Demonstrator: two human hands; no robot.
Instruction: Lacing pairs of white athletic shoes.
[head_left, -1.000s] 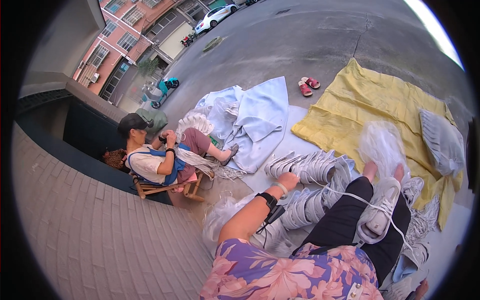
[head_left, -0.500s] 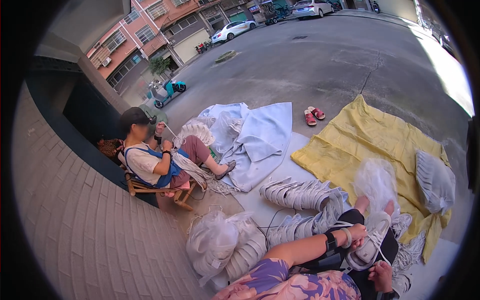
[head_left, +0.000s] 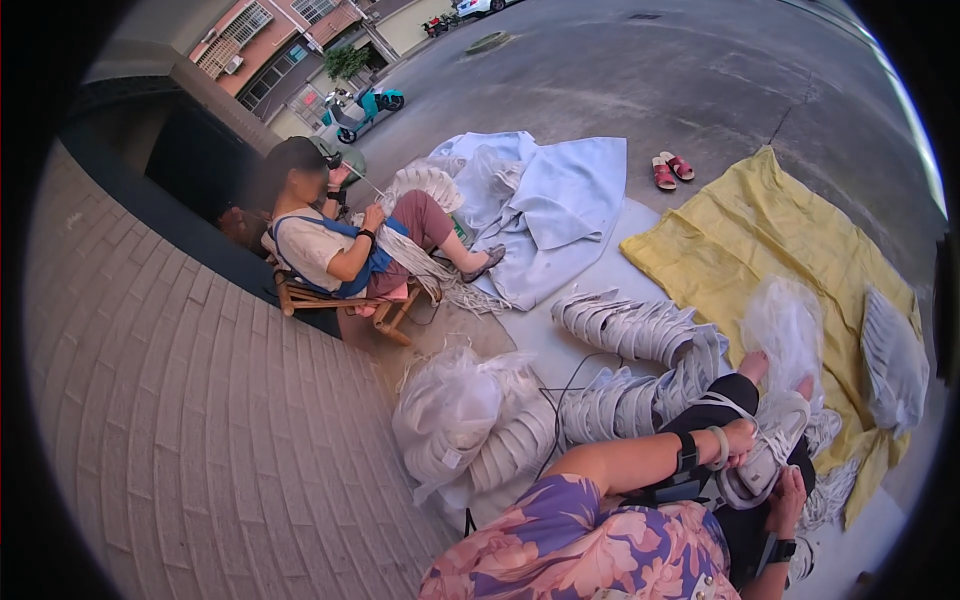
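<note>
A white lace-up shoe [head_left: 768, 455] rests across my lap over my dark-clad legs. My left hand [head_left: 738, 442] is closed beside the shoe's lacing, gripping a white shoelace [head_left: 722, 402] that loops out above it. On the shoe's other side, my right hand [head_left: 788, 498] has its fingers drawn together close to the shoe's edge. What those right fingers hold, if anything, is too small to make out. Long rows of nested white shoe uppers [head_left: 635, 328] lie to the left of my legs, and a bundle of white laces [head_left: 828, 495] is on my right.
Left, a co-worker [head_left: 330, 240] sits on a low wooden chair [head_left: 395, 318], handling white strands. Clear bags [head_left: 450, 415] of uppers stand near the brick wall [head_left: 200, 400]. A yellow sheet [head_left: 740, 230], pale blue cloth [head_left: 575, 190], red sandals [head_left: 673, 170] and a parked scooter [head_left: 360, 110] lie beyond.
My view has shifted, so the scene sits lower and farther right. My right hand has come up closer to the shoe. The left hand stays closed by the laces.
</note>
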